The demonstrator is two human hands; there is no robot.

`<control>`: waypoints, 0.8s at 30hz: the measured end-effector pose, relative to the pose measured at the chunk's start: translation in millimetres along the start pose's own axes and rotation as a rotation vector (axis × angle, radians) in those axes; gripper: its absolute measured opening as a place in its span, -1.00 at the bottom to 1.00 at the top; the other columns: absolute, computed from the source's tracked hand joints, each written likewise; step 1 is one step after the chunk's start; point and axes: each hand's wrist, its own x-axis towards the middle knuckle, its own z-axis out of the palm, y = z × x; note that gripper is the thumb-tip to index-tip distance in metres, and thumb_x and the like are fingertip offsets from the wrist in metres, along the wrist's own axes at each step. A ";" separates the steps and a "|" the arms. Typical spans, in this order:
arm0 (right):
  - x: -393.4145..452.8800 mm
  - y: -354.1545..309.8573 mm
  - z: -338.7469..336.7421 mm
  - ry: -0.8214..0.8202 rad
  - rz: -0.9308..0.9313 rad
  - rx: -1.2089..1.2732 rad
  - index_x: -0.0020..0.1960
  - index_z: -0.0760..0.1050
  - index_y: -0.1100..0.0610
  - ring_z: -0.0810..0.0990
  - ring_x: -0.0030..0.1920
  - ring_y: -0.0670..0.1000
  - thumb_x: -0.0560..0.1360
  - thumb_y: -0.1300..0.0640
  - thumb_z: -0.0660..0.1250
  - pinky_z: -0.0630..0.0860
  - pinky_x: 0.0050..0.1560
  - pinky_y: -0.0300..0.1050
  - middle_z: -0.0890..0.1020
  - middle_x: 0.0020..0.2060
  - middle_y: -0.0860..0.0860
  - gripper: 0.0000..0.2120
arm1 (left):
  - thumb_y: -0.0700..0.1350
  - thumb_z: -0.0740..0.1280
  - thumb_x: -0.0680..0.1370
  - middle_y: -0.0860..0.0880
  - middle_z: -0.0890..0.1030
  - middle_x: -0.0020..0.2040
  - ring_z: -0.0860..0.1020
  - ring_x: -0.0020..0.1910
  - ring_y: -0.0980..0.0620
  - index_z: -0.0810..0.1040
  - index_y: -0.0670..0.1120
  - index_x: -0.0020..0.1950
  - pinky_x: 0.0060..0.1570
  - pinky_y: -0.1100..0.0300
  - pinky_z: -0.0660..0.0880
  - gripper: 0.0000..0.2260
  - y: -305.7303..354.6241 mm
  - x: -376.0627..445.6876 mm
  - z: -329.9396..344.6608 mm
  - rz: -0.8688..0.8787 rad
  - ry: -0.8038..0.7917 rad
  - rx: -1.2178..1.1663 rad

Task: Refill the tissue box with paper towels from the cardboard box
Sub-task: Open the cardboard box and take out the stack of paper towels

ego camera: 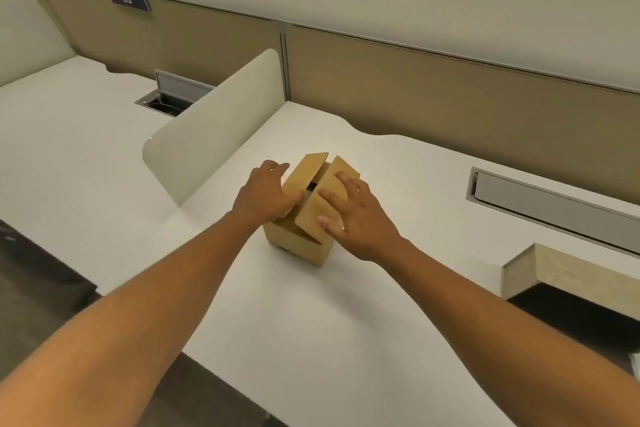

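Hands (265,192) on brown cardboard box (304,218), flaps parted

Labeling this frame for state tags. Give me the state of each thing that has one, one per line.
cardboard box: upright on the desk, top flaps partly open, dark gap between them
left hand: open, flat on the left flap
right hand: open, fingers spread on the right flap
tissue box: at the desk's right edge, opening not visible
right cable hatch: lid shut
left cable hatch: lid up
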 end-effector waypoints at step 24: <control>-29.0 31.5 57.5 0.385 0.546 0.151 0.12 0.65 0.09 0.55 0.20 0.02 0.63 0.10 0.38 0.52 0.23 -0.05 0.68 0.14 -0.03 -0.88 | -0.06 0.31 0.72 0.00 0.69 0.25 0.68 0.06 -0.10 0.58 -0.02 0.44 0.16 -0.09 0.57 -0.71 -130.0 53.3 -0.4 0.031 -0.065 -0.316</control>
